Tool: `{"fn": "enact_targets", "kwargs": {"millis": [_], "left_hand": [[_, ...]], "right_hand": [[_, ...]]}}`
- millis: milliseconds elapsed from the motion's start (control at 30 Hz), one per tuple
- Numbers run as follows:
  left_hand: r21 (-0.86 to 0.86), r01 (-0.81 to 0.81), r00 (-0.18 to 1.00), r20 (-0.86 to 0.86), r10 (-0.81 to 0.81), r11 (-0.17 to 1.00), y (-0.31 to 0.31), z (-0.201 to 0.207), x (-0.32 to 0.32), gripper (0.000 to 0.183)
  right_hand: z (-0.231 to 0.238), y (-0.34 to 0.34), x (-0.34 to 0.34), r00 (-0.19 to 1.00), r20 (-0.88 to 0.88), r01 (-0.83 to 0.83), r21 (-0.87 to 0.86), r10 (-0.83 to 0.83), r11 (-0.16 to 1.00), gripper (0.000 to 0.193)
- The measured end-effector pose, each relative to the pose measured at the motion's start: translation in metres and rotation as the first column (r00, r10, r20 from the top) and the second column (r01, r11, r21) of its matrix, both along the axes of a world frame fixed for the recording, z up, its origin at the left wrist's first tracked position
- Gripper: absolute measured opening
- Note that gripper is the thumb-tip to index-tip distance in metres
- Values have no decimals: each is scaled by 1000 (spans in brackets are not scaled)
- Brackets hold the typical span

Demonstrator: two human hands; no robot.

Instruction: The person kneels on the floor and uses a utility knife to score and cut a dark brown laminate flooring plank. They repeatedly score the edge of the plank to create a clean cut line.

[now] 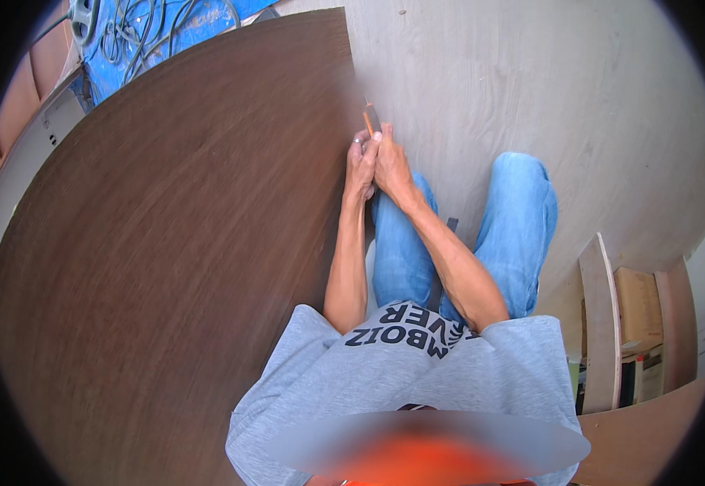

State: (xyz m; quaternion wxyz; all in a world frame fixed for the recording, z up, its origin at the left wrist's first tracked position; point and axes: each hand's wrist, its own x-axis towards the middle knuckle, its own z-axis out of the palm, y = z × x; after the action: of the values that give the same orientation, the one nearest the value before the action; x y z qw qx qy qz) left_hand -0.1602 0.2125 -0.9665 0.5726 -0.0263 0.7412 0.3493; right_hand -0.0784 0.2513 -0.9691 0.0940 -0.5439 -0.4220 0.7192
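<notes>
My left hand [359, 168] and my right hand [392, 166] are pressed together in front of my left knee. From between their fingers sticks out a slim orange and dark-grey hand tool [372, 119] with a thin tip pointing away from me; I cannot tell its exact kind. Both hands are closed around its lower part, which the fingers hide. A ring shows on a left finger. Just left of the hands runs the straight edge of a large dark brown wood-grain panel [190, 211], close to my left hand and forearm.
My jeans-clad knees [519, 194] are bent over the pale wood-grain surface [547, 73]. At the far left, cables [138, 36] lie on a blue sheet [198, 32]. Right of me stands an upright board [601, 324], with a cardboard box [638, 308] beside it.
</notes>
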Motion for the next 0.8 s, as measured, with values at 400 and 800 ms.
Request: {"fn": "enact_targets", "kwargs": {"millis": [400,800], "left_hand": [[151,247,755,-649,-92,957,91,-6,2,34],[-154,605,127,-950,-285,781,149,-94,29,50]], "right_hand": [[-2,56,27,934,186,275,173,-305,946,43],[-3,166,52,799,157,531,269,-580,804,44]]}}
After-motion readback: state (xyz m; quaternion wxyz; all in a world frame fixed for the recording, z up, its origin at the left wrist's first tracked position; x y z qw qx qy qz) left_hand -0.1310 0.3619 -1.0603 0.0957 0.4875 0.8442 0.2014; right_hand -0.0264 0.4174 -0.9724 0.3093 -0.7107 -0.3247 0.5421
